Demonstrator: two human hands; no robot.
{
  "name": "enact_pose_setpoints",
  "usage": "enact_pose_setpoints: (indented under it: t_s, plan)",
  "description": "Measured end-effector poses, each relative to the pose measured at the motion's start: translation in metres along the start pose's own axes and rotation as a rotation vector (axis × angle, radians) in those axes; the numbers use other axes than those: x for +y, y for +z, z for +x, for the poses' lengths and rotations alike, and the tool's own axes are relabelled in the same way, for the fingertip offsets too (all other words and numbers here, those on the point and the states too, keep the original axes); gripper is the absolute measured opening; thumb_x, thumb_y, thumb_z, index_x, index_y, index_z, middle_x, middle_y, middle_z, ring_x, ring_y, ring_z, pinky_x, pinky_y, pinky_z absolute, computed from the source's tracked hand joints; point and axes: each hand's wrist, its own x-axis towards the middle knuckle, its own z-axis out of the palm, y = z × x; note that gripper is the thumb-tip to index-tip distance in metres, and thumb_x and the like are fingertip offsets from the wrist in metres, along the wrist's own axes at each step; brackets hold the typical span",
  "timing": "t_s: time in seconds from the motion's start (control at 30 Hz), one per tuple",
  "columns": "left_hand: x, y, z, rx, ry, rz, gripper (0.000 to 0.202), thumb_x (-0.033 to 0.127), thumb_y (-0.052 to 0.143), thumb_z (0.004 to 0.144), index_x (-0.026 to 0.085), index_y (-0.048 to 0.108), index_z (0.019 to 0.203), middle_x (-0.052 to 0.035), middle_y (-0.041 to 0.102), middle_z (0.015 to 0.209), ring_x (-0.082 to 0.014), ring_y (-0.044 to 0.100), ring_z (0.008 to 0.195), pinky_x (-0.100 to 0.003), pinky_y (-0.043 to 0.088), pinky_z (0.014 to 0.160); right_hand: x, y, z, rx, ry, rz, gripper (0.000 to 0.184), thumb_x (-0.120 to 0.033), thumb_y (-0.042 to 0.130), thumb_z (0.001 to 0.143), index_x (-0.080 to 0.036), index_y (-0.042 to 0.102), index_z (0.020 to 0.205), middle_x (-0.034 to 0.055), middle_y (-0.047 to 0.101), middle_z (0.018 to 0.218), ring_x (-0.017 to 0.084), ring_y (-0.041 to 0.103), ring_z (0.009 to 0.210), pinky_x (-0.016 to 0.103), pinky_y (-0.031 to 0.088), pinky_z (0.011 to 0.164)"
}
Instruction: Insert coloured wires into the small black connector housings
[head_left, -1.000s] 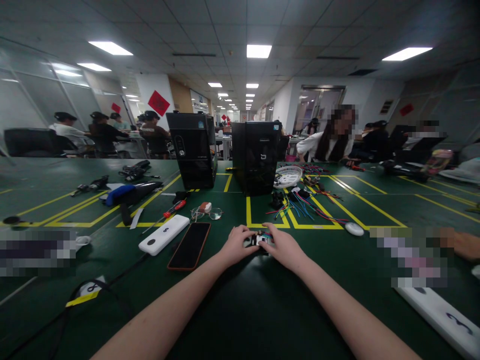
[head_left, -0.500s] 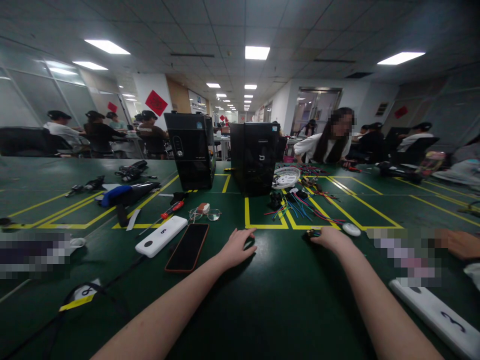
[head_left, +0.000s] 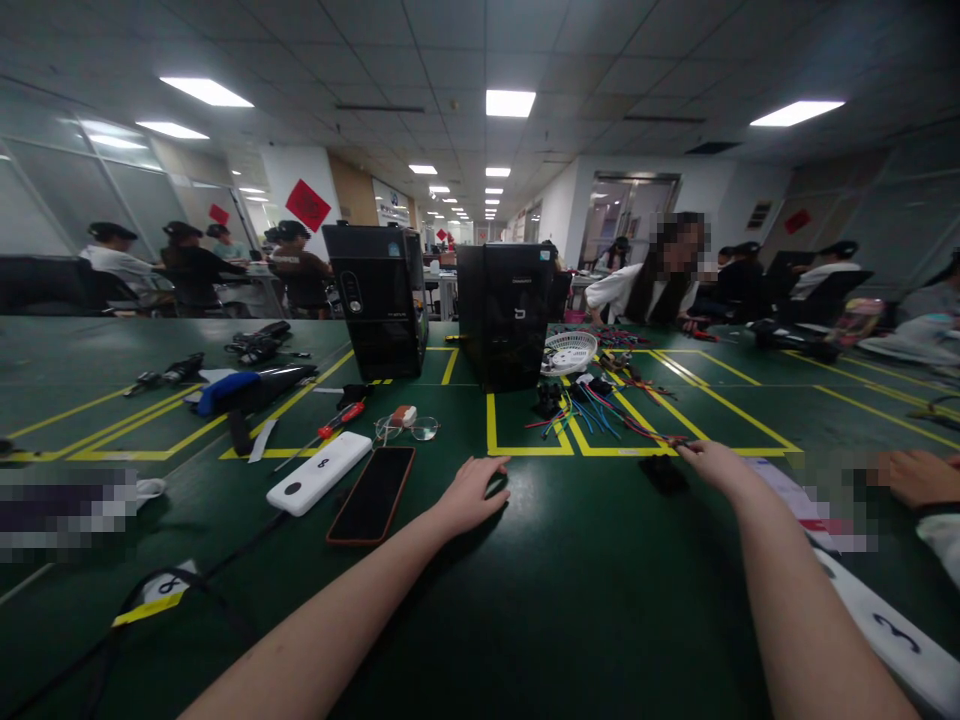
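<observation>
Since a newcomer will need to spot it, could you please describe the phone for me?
Start at the green table, then find the wearer's left hand. The phone lies between that hand and the white bar marked 8, set apart by its dark screen and orange-brown edge.

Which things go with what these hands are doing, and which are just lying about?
Seemingly in use: coloured wires, the right hand at their near end.

Seemingly just lying about: phone, glasses, white bar marked 8, red-handled screwdriver, white basket.
</observation>
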Motion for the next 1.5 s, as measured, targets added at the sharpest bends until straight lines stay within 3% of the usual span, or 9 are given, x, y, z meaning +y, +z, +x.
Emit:
enact_pose_setpoints:
  t_s: [0.2, 0.47, 0.77, 1.3, 1.5]
  plan:
    - [0.001, -0.001, 0.0, 0.018, 0.032, 0.019, 0.046, 0.028, 0.054, 0.08, 0.022, 0.045, 0.125, -0.0054, 0.058, 0.114, -0.0219, 0.049, 0.11, -0.04, 0.029, 0.103, -0.003, -0.004, -0.007, -0.104, -0.019, 0.031, 0.026, -0.024, 0.047, 0.079, -0.013, 0.065, 0.094, 0.0085, 0.067, 0.073, 0.019, 0.061, 0.066, 0.026, 0.041, 0.055]
    - [0.0, 0.0, 0.001, 0.013, 0.032, 0.043, 0.045, 0.027, 0.054, 0.079, 0.022, 0.048, 0.123, -0.0056, 0.059, 0.114, -0.0228, 0.049, 0.11, -0.038, 0.034, 0.099, -0.004, -0.003, -0.007, 0.074, -0.054, 0.027, 0.028, -0.02, 0.05, 0.074, -0.012, 0.063, 0.098, 0.0099, 0.067, 0.079, 0.021, 0.061, 0.074, 0.026, 0.039, 0.056]
    - [0.002, -0.002, 0.0, 0.01, 0.032, 0.049, 0.043, 0.028, 0.054, 0.079, 0.023, 0.049, 0.122, -0.0056, 0.058, 0.114, -0.0227, 0.05, 0.109, -0.037, 0.035, 0.098, -0.002, 0.004, -0.003, -0.051, -0.019, 0.104, 0.036, -0.016, 0.051, 0.073, -0.012, 0.061, 0.107, 0.0074, 0.067, 0.075, 0.018, 0.062, 0.065, 0.024, 0.039, 0.054]
    - [-0.001, -0.001, 0.0, 0.013, 0.048, 0.049, 0.044, 0.028, 0.054, 0.08, 0.022, 0.047, 0.123, -0.0057, 0.058, 0.114, -0.0223, 0.05, 0.108, -0.038, 0.035, 0.098, -0.005, 0.009, -0.001, -0.086, -0.101, 0.065, 0.035, -0.016, 0.049, 0.076, -0.011, 0.059, 0.109, 0.0072, 0.067, 0.075, 0.014, 0.061, 0.059, 0.021, 0.041, 0.051]
    - [-0.004, 0.002, 0.001, 0.037, 0.076, 0.047, 0.044, 0.027, 0.054, 0.08, 0.022, 0.047, 0.123, -0.0052, 0.059, 0.112, -0.0223, 0.05, 0.107, -0.038, 0.036, 0.097, -0.005, 0.01, -0.003, -0.255, -0.009, 0.224, 0.038, -0.012, 0.044, 0.081, -0.01, 0.053, 0.118, 0.0026, 0.061, 0.058, 0.011, 0.058, 0.048, 0.019, 0.043, 0.047]
